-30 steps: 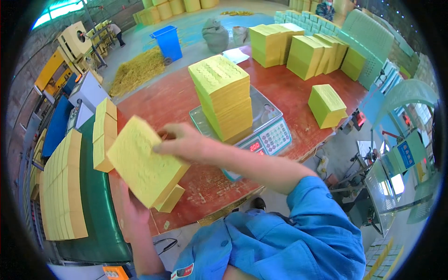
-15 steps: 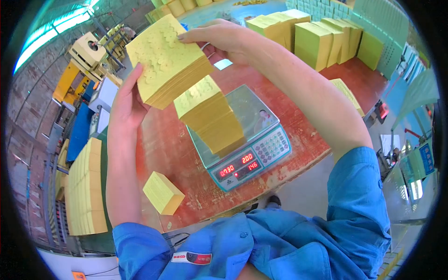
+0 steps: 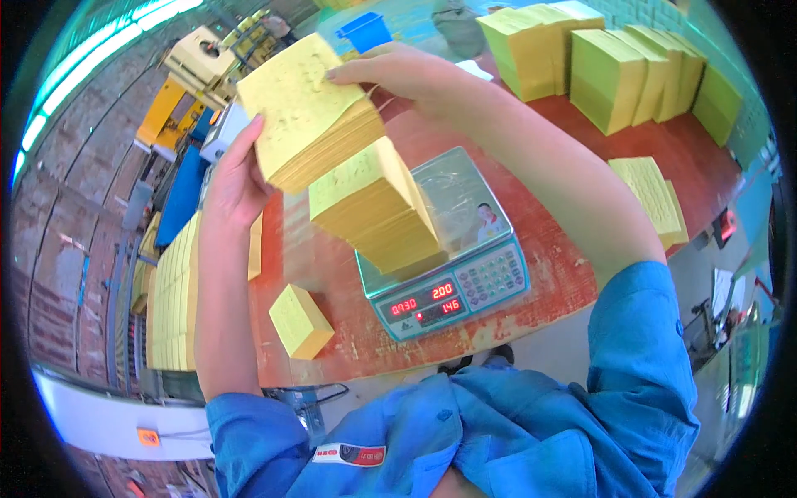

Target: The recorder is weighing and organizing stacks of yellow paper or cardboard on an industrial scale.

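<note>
Between my two hands I hold a thick stack of yellow paper [image 3: 311, 112], its top sheet dotted with small raised marks. My left hand [image 3: 238, 170] grips its left side, thumb on the top edge. My right hand [image 3: 394, 79] holds the far right corner. Just below it, a taller yellow paper stack [image 3: 382, 212] stands on the glass plate of a digital scale [image 3: 465, 286] with a lit red display. Whether the held stack touches the one on the scale I cannot tell. A small yellow paper block [image 3: 300, 322] lies on the red table to the left.
Several yellow paper stacks [image 3: 610, 83] stand at the table's far right. A low paper pile [image 3: 647, 195] lies near the right edge of the worn red table [image 3: 544, 282]. Beyond the table are a blue bin [image 3: 365, 31] and machinery. More yellow stacks [image 3: 172, 307] stand at the left.
My view has turned, bringing the blue bin and the low right-hand pile more into sight. Both hands still hold the paper stack, and the scale's display looks the same.
</note>
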Action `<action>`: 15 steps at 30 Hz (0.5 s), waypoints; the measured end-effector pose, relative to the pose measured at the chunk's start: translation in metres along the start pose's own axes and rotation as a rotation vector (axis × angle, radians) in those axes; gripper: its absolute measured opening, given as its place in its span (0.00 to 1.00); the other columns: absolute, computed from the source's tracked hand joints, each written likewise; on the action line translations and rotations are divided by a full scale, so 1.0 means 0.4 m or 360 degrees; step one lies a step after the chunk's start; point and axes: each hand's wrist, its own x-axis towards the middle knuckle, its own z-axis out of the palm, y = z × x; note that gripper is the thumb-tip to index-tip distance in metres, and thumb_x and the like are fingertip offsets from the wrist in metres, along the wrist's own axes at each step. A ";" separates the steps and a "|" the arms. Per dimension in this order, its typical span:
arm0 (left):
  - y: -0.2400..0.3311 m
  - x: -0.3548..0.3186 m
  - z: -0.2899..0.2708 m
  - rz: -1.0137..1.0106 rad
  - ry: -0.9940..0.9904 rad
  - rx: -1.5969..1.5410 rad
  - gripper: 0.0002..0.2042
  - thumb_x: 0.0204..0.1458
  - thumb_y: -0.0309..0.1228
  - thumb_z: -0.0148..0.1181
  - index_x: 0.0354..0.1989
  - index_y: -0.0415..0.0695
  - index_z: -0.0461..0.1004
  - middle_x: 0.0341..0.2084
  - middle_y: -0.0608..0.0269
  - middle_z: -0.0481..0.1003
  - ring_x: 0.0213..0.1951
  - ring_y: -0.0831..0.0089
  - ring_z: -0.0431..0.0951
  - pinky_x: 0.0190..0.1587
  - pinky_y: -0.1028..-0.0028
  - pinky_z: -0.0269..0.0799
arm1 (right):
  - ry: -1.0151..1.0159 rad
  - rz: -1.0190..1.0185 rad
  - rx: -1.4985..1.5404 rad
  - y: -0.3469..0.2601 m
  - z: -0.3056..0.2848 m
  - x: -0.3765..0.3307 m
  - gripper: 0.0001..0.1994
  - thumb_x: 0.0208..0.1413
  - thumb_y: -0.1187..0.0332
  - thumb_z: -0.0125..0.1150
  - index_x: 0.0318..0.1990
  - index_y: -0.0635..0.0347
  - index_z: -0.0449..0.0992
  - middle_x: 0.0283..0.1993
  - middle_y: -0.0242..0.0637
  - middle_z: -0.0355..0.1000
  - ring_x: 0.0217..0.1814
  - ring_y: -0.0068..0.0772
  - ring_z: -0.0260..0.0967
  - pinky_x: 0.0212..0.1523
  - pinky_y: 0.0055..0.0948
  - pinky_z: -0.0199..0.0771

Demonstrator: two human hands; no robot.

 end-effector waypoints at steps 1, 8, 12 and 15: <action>-0.008 -0.002 0.001 -0.0025 0.0047 0.0074 0.25 0.55 0.41 0.61 0.58 0.41 0.66 0.53 0.58 0.73 0.55 0.68 0.73 0.57 0.65 0.67 | 0.0040 0.0003 -0.0024 0.004 -0.002 0.000 0.22 0.50 0.55 0.66 0.43 0.67 0.77 0.39 0.41 0.76 0.33 0.34 0.75 0.35 0.29 0.78; -0.081 -0.004 -0.073 -0.0110 0.0075 0.0080 0.25 0.52 0.43 0.64 0.54 0.39 0.71 0.48 0.58 0.76 0.51 0.67 0.74 0.54 0.63 0.69 | 0.0105 0.0269 -0.0284 0.039 0.046 0.006 0.21 0.50 0.53 0.66 0.41 0.64 0.78 0.35 0.40 0.75 0.28 0.30 0.74 0.30 0.26 0.77; -0.116 0.020 -0.098 -0.0191 0.0069 0.0039 0.23 0.52 0.40 0.65 0.53 0.39 0.71 0.47 0.59 0.76 0.50 0.69 0.75 0.50 0.65 0.73 | 0.0144 0.0405 -0.0329 0.058 0.053 0.005 0.21 0.51 0.53 0.66 0.40 0.64 0.78 0.32 0.38 0.74 0.29 0.30 0.73 0.31 0.27 0.78; -0.142 0.035 -0.119 -0.0214 -0.0007 0.0013 0.25 0.51 0.41 0.66 0.54 0.41 0.70 0.49 0.60 0.75 0.51 0.69 0.74 0.52 0.64 0.72 | 0.0225 0.0442 -0.0411 0.068 0.061 -0.003 0.22 0.52 0.52 0.65 0.41 0.65 0.77 0.35 0.40 0.74 0.31 0.30 0.74 0.32 0.28 0.79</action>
